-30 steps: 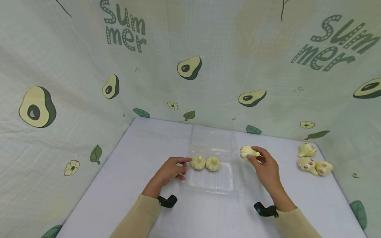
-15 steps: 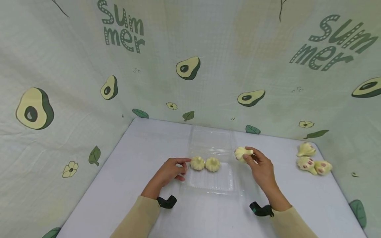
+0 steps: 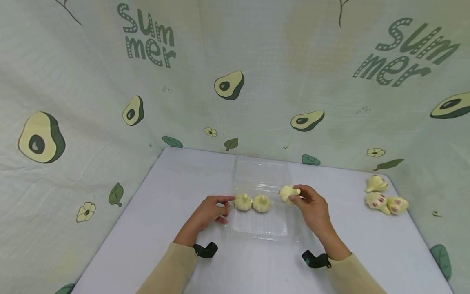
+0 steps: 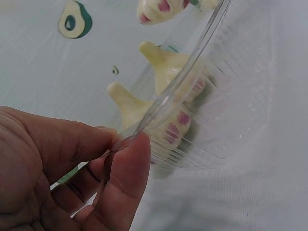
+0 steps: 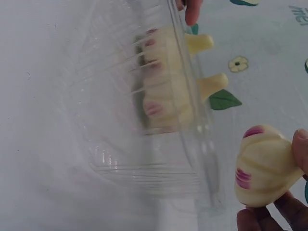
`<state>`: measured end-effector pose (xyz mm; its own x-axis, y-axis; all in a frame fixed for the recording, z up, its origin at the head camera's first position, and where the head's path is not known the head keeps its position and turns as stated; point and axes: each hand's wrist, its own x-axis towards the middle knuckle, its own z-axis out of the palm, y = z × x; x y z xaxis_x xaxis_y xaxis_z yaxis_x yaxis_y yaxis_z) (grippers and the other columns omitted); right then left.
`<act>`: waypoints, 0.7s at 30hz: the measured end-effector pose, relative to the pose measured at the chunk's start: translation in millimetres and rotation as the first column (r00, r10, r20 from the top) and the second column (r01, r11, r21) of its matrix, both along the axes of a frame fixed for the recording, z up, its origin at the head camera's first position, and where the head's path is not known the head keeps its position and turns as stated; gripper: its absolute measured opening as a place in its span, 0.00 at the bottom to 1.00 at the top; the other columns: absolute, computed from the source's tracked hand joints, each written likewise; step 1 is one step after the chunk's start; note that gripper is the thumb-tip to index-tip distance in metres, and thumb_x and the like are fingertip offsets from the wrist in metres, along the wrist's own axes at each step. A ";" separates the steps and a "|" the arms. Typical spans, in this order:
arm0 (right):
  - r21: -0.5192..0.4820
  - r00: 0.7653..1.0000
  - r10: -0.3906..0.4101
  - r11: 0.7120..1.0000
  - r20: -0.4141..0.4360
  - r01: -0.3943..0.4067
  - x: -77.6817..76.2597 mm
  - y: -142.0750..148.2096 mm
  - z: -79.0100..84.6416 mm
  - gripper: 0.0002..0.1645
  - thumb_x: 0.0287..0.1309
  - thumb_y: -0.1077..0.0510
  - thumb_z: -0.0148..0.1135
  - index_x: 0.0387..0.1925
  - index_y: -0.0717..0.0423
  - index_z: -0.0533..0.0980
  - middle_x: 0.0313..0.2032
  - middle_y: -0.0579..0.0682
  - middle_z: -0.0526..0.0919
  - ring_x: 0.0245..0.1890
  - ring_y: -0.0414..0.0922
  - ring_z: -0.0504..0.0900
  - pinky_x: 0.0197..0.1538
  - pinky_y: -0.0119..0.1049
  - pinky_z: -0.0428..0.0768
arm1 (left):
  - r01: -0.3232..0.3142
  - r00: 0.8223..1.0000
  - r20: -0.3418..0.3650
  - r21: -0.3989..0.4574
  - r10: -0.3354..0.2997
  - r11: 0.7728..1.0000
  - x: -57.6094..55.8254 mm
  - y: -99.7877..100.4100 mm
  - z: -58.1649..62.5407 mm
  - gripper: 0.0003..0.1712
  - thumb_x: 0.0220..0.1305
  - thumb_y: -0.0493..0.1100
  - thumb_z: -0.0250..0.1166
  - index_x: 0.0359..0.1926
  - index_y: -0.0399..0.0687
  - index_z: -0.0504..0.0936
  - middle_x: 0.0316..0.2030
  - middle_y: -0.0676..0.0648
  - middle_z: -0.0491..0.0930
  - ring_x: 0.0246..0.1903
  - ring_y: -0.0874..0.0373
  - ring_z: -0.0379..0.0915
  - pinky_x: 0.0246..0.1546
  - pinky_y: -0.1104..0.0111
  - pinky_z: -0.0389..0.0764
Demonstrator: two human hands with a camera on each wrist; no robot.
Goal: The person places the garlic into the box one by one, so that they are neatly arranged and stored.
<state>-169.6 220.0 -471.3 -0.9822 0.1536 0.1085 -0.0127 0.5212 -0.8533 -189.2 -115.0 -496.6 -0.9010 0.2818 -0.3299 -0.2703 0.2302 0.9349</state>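
A clear plastic clamshell box (image 3: 258, 228) stands with its lid (image 3: 261, 171) folded back. Inside, two garlic bulbs (image 3: 261, 203) sit side by side at the left of the back part, stems up. My left hand (image 3: 211, 212) pinches the box's left rim between thumb and finger, as the left wrist view (image 4: 130, 139) shows. My right hand (image 3: 313, 208) holds a third garlic bulb (image 3: 289, 194) by its stem end, above the box's right edge. That bulb (image 5: 264, 166) has purple patches and is apart from the box in the right wrist view.
Several more objects lie around: three garlic bulbs (image 3: 385, 198) form a group at the table's right edge. A printed cloth (image 3: 264, 81) hangs behind and beside the white table (image 3: 161, 183).
My right hand has carried its garlic bulb leftward, from right of the box to over its right edge. The left hand stays on the box's rim.
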 end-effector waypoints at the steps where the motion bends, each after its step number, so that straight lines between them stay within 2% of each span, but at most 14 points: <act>1: 0.009 1.000 0.008 1.000 -0.003 -0.008 0.2 -1.4 -1.7 0.21 0.67 0.55 0.73 0.58 0.56 0.81 0.59 0.58 0.85 0.56 0.57 0.86 0.48 0.21 0.81 | -0.001 1.000 0.003 0.000 0.001 1.000 0.0 -0.3 -0.5 0.26 0.69 0.26 0.64 0.65 0.45 0.84 0.43 0.43 0.76 0.28 0.57 0.76 0.30 0.67 0.88; 4: 0.047 0.999 0.036 0.998 -0.015 -0.036 0.4 -5.3 -7.2 0.21 0.66 0.54 0.74 0.58 0.55 0.82 0.58 0.57 0.86 0.57 0.56 0.85 0.56 0.37 0.86 | -0.005 1.000 0.007 0.004 0.005 1.000 0.4 -0.9 -0.9 0.27 0.69 0.26 0.64 0.66 0.45 0.84 0.43 0.44 0.76 0.28 0.57 0.76 0.29 0.67 0.88; 7: 0.087 0.998 0.063 0.994 -0.026 -0.061 0.6 -8.0 -12.7 0.21 0.65 0.54 0.75 0.57 0.54 0.83 0.59 0.57 0.86 0.60 0.58 0.84 0.61 0.53 0.83 | -0.005 1.000 0.004 0.009 0.005 1.000 -0.1 -1.1 -1.3 0.27 0.69 0.26 0.63 0.66 0.45 0.84 0.43 0.44 0.76 0.28 0.57 0.76 0.29 0.68 0.87; 13: 0.155 0.993 0.102 0.983 -0.052 -0.093 1.7 -10.7 -21.0 0.21 0.62 0.55 0.76 0.56 0.54 0.83 0.59 0.59 0.85 0.62 0.60 0.81 0.62 0.58 0.81 | -0.001 1.000 0.005 0.021 0.001 1.000 -0.5 -1.2 -1.1 0.26 0.69 0.26 0.64 0.66 0.44 0.84 0.43 0.43 0.76 0.27 0.57 0.76 0.29 0.68 0.87; 21: 0.209 0.986 0.102 0.975 -0.134 -0.073 2.7 -13.1 -29.2 0.19 0.58 0.57 0.79 0.50 0.54 0.85 0.55 0.58 0.86 0.57 0.61 0.81 0.57 0.60 0.82 | -0.002 1.000 0.011 0.030 0.001 1.000 -0.9 -0.7 -1.6 0.26 0.69 0.27 0.64 0.66 0.44 0.84 0.43 0.44 0.76 0.27 0.57 0.76 0.28 0.68 0.87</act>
<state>-166.9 206.8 -500.5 -0.9629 0.0280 0.2683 -0.1799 0.6745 -0.7160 -190.1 -115.7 -498.2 -0.8976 0.2903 -0.3316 -0.2812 0.2020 0.9382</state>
